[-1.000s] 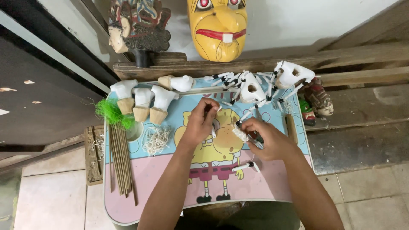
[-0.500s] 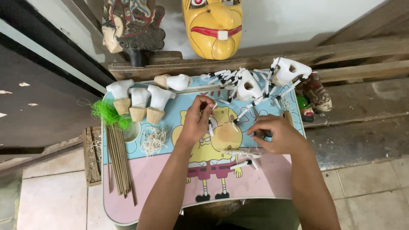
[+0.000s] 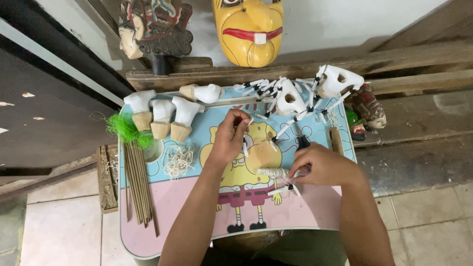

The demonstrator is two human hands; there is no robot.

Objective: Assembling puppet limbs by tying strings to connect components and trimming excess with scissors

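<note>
Hands have parted since a second ago; left hand [image 3: 230, 140] pinches a small white piece [image 3: 245, 146] above the table [image 3: 148, 231]; right hand [image 3: 320, 167] has dropped, closed on the thread spool [image 3: 272, 172]; assembly appears ongoing.

Yellow mask [image 3: 249, 30], carved painted head [image 3: 153, 28], green tuft [image 3: 127, 130], bamboo sticks [image 3: 138, 184], three white-capped wooden pieces [image 3: 162, 117]
</note>
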